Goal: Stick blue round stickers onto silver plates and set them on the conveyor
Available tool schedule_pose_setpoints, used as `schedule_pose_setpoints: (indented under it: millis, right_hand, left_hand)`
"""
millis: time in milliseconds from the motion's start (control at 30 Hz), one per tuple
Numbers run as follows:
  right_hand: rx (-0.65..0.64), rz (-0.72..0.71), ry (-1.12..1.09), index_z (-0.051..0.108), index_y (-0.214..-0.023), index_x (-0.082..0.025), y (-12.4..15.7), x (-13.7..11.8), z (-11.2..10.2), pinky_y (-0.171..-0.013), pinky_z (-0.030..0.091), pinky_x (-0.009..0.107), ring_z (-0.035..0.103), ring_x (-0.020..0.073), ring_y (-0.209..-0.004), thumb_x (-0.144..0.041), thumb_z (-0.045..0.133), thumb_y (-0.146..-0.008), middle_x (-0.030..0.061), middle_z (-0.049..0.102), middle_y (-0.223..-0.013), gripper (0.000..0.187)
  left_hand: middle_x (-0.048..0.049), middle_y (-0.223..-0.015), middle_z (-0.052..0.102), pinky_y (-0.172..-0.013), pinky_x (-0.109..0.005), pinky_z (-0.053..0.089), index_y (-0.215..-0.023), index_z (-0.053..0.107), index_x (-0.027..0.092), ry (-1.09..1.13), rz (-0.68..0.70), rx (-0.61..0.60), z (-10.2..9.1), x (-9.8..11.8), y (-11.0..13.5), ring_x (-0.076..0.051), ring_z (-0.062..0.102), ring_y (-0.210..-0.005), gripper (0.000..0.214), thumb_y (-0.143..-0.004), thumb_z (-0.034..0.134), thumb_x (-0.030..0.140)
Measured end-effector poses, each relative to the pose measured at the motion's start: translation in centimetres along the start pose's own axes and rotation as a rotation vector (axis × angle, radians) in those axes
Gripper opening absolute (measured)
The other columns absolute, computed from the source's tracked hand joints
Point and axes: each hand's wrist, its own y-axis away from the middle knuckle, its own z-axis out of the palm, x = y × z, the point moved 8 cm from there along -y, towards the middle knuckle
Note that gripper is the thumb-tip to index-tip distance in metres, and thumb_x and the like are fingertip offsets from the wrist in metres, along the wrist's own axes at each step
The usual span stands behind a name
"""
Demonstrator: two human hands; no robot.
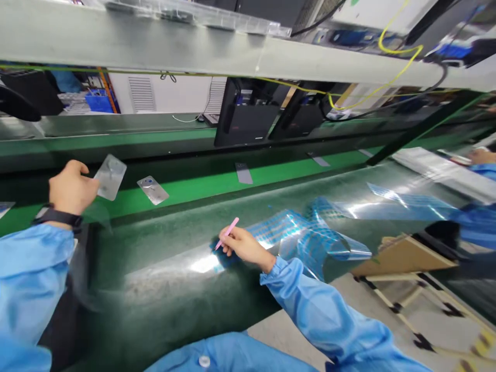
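Observation:
My left hand (72, 188) grips the edge of a small silver plate under clear film (110, 177), which is tilted up above the green conveyor belt (186, 188). A black watch strap circles that wrist. My right hand (244, 245) is shut on pink tweezers (228, 232), with their tips pointing up and away from the fingers. That hand rests over a dark blue patch (222, 254) at the edge of a glossy, curled blue-patterned film sheet (306, 240). The film lies on a dark green sloped mat (174, 305).
Another silver plate (153, 190) and several grey tags (244, 173) lie along the belt. A co-worker's hand (482, 156) and blue sleeve are at far right. A tan board on a frame (403, 257) stands lower right; black units (248, 111) and yellow cable (399, 57) are beyond.

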Motion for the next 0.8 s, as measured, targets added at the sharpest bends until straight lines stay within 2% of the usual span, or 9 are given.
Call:
schedule_pose_setpoints:
  millis: [67,133,200,267,400,467,567,667,800]
  right_hand:
    - [-0.093,-0.008,0.011,0.056,-0.073,-0.016,0.0,0.0,1.1,-0.050,0.048,0.023,0.058,0.0109,-0.050,-0.037,0.070,-0.070,0.0001,0.063,-0.060,0.025]
    - [-0.172,-0.005,-0.001,0.056,-0.075,-0.016,0.3,-0.1,1.9,-0.053,0.051,0.023,0.061,0.0119,-0.053,-0.036,0.071,-0.071,0.0010,0.065,-0.061,0.025]
    - [-0.226,0.006,-0.012,0.055,-0.076,-0.016,0.7,0.0,2.3,-0.054,0.052,0.024,0.064,0.0133,-0.056,-0.036,0.070,-0.072,0.0017,0.066,-0.063,0.025]
    - [-0.239,0.023,0.005,0.055,-0.076,-0.016,1.0,0.2,2.5,-0.054,0.053,0.024,0.065,0.0138,-0.056,-0.033,0.071,-0.073,0.0012,0.066,-0.062,0.023]
    - [-0.205,0.082,0.089,0.055,-0.074,-0.016,0.9,1.2,2.5,-0.052,0.052,0.022,0.064,0.0121,-0.052,-0.021,0.067,-0.076,-0.0003,0.065,-0.059,0.014]
    - [-0.181,0.096,0.118,0.056,-0.074,-0.015,0.7,1.5,2.4,-0.051,0.052,0.021,0.064,0.0117,-0.051,-0.018,0.066,-0.078,0.0000,0.066,-0.059,0.011]
    - [-0.167,0.086,0.155,0.058,-0.073,-0.015,0.4,1.5,2.3,-0.050,0.051,0.020,0.064,0.0113,-0.050,-0.015,0.065,-0.078,0.0003,0.067,-0.059,0.009]
    - [-0.172,0.081,0.188,0.059,-0.072,-0.015,0.4,1.2,2.4,-0.050,0.051,0.019,0.064,0.0113,-0.050,-0.015,0.065,-0.078,0.0005,0.067,-0.059,0.008]
    - [-0.181,0.084,0.200,0.060,-0.068,-0.015,0.4,1.1,2.7,-0.049,0.050,0.020,0.062,0.0109,-0.048,-0.016,0.065,-0.078,0.0002,0.067,-0.058,0.011]
  left_hand:
    - [0.0089,-0.061,0.055,-0.087,-0.035,0.047,-0.091,0.058,0.019,0.014,-0.027,0.024,-2.5,0.4,3.3,-0.015,0.061,-0.082,0.028,-0.064,0.058,0.013]
    - [0.0084,-0.060,0.057,-0.079,-0.030,0.050,-0.089,0.058,0.021,0.129,-0.038,-0.015,-2.7,-0.1,8.0,-0.014,0.061,-0.072,0.024,-0.065,0.056,0.018]
    - [0.0064,-0.063,0.059,-0.065,-0.027,0.052,-0.088,0.054,0.022,0.433,-0.045,-0.171,0.0,-1.1,13.4,-0.014,0.060,-0.060,0.021,-0.068,0.056,0.029]
    - [0.0037,-0.068,0.061,-0.056,-0.029,0.054,-0.088,0.050,0.022,0.659,-0.149,-0.377,4.5,-2.7,18.9,-0.015,0.062,-0.057,0.029,-0.068,0.059,0.042]
    - [0.0029,-0.075,0.061,-0.059,-0.036,0.061,-0.087,0.040,0.023,0.865,-0.408,-0.576,11.1,-5.5,26.5,-0.019,0.067,-0.069,0.041,-0.066,0.063,0.049]
    - [0.0036,-0.074,0.062,-0.061,-0.037,0.061,-0.087,0.037,0.024,0.856,-0.461,-0.681,12.5,-5.7,28.5,-0.018,0.068,-0.068,0.042,-0.066,0.062,0.051]
    - [0.0032,-0.073,0.065,-0.062,-0.034,0.060,-0.088,0.036,0.025,0.758,-0.406,-0.845,12.3,-5.3,29.5,-0.018,0.068,-0.065,0.037,-0.070,0.059,0.048]
    - [0.0033,-0.066,0.065,-0.060,-0.031,0.054,-0.089,0.039,0.026,0.589,-0.192,-0.895,10.6,-4.4,29.0,-0.019,0.066,-0.062,0.021,-0.077,0.051,0.039]
    - [0.0018,-0.063,0.066,-0.060,-0.029,0.046,-0.089,0.046,0.025,0.288,0.144,-0.789,8.8,-2.3,27.2,-0.019,0.063,-0.059,0.007,-0.083,0.042,0.026]
